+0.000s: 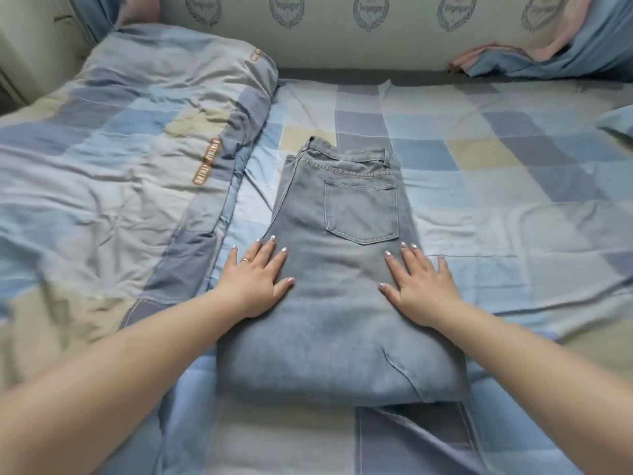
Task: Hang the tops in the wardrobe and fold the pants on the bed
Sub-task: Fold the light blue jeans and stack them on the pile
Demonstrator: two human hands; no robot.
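Folded light-blue jeans (339, 269), pocket up, on checked bed (496, 186). Left hand (255, 281) and right hand (419, 286) flat on denim, fingers spread, gripping nothing.

Head view looks down, close over bed (479, 186).

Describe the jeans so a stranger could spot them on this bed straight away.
Start at the bed's checked sheet, right of the rumpled quilt. In the middle lie the folded jeans, with the left hand and right hand flat on them. They are the only plain pale denim, with a stitched back pocket facing up.
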